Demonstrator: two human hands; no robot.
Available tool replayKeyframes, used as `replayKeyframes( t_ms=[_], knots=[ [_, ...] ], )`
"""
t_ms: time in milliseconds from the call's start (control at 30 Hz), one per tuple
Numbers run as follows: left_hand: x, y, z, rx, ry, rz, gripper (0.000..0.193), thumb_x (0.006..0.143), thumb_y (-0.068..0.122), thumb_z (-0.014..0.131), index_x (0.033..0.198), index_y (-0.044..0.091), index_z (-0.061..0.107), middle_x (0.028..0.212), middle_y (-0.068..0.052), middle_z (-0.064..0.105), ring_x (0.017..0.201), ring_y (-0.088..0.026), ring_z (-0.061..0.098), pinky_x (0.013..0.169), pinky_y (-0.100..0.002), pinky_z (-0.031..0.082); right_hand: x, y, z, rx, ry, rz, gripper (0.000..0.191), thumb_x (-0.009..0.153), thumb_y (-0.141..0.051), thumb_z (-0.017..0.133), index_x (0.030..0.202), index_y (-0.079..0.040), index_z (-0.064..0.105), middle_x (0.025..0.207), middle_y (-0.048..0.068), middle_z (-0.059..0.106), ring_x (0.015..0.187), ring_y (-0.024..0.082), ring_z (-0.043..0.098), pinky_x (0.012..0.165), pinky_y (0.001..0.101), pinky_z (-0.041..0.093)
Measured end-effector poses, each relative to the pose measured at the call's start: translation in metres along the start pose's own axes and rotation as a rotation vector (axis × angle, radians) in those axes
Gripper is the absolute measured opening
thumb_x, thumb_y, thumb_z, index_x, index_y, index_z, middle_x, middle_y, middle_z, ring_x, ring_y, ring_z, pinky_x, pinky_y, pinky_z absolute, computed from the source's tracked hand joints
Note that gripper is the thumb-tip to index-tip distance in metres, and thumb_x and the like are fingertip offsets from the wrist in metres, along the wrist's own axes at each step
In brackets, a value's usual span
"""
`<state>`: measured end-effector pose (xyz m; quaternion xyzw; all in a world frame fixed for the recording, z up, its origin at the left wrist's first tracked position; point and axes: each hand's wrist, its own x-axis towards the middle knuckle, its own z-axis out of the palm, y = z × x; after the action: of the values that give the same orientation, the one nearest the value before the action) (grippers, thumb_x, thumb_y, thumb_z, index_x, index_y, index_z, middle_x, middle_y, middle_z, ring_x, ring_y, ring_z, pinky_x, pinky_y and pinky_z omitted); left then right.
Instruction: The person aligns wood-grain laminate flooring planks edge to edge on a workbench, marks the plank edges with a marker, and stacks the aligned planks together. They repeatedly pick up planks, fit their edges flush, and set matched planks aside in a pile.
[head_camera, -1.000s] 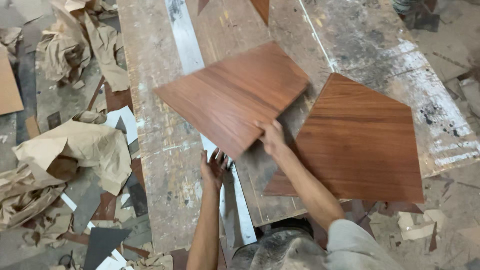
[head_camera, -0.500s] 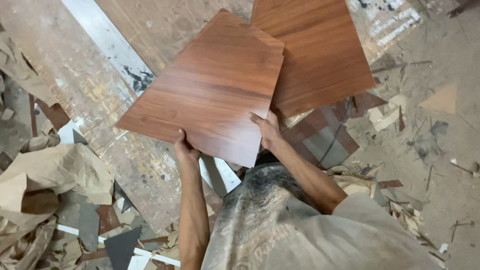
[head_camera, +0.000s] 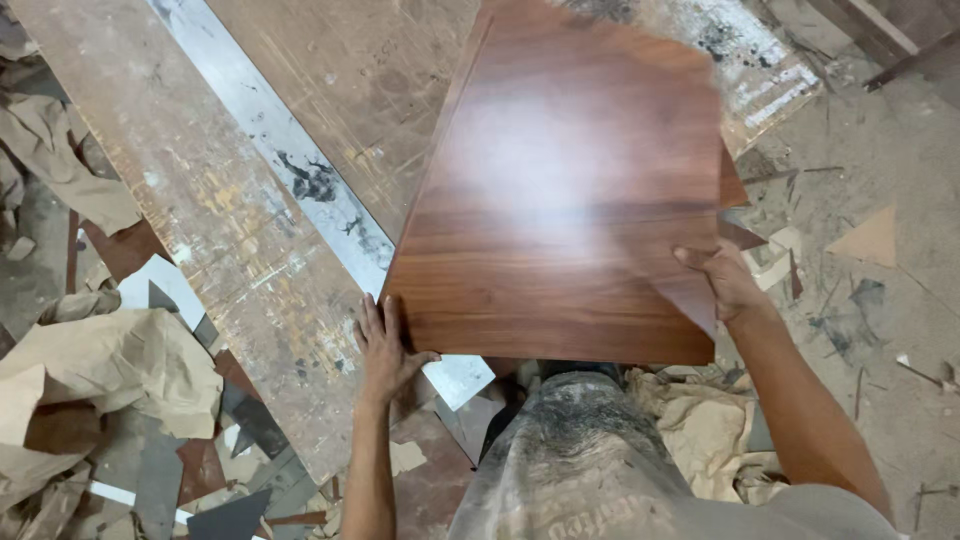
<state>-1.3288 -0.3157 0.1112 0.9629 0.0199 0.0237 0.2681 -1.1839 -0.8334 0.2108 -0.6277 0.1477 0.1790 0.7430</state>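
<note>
We hold a smooth, glossy reddish-brown wood-grain panel (head_camera: 565, 200) over the scratched, dusty workbench (head_camera: 220, 210). Our left hand (head_camera: 385, 350) grips its near-left corner, our right hand (head_camera: 725, 280) its right edge. Crumpled brown paper (head_camera: 110, 365) lies left.

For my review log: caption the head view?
Both hands, left and right, grip a wood-grain panel above a worn workbench.

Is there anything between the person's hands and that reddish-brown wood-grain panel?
Nothing visible. The left hand grips the near-left corner of the reddish-brown wood-grain panel directly, and the right hand holds its right edge. A second similar panel peeks out beneath it.
</note>
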Motion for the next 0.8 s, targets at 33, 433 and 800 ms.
replayKeyframes(
  t_ms=[33, 433, 800],
  knots=[
    [0.001, 0.002, 0.001, 0.013, -0.139, -0.036, 0.135, 0.057, 0.057, 0.092, 0.161, 0.016, 0.017, 0.164, -0.030, 0.011, 0.154, -0.043, 0.010, 0.121, -0.065, 0.009, 0.016, 0.015, -0.010, -0.121, 0.045, 0.022, 0.039, 0.091, -0.012, 0.077, 0.126, 0.001, 0.067, 0.120, 0.012, 0.071, 0.109, 0.022, 0.068, 0.092, 0.0366, 0.056],
    [0.004, 0.027, 0.030, 0.278, -0.375, -0.336, 0.141, 0.048, 0.058, 0.095, 0.161, 0.028, 0.016, 0.166, -0.025, 0.013, 0.153, -0.041, 0.018, 0.119, -0.061, 0.021, 0.098, 0.102, -0.058, -0.032, -0.065, 0.183, 0.052, 0.088, -0.018, 0.076, 0.133, 0.002, 0.060, 0.123, 0.011, 0.070, 0.112, 0.024, 0.066, 0.094, 0.0417, 0.055],
    [0.078, 0.129, 0.114, 0.274, -0.258, -0.286, 0.141, 0.054, 0.062, 0.093, 0.162, 0.017, 0.014, 0.164, -0.030, 0.014, 0.153, -0.047, 0.014, 0.119, -0.062, 0.014, 0.231, -0.007, -0.148, -0.192, -0.042, 0.026, 0.039, 0.085, -0.003, 0.074, 0.123, 0.003, 0.068, 0.111, 0.009, 0.073, 0.098, 0.019, 0.069, 0.086, 0.0347, 0.056]
  ],
)
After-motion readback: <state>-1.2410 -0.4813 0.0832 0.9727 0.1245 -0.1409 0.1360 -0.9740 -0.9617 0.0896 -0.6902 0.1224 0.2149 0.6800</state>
